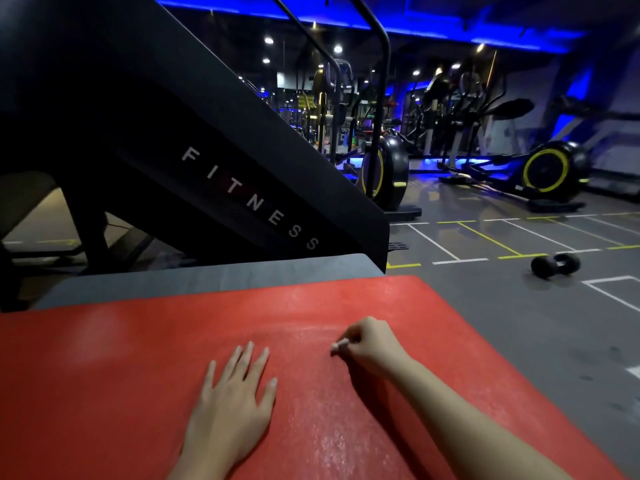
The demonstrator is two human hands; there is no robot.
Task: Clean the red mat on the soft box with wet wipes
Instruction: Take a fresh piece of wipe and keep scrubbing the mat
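Observation:
The red mat [138, 375] covers the top of the grey soft box [207, 277] and fills the lower part of the view. Wet streaks shine on its right half. My left hand [235, 400] lies flat on the mat near the middle, fingers straight and spread. My right hand [367, 344] is curled into a fist on the mat to the right of it. A small bit of a white wet wipe [337, 346] shows between its fingers; most of the wipe is hidden inside the fist.
A black machine panel marked FITNESS [214, 161] slopes down just behind the soft box. A black dumbbell [556, 265] lies on the grey floor to the right. Exercise bikes [550, 169] and other machines stand farther back under blue lights.

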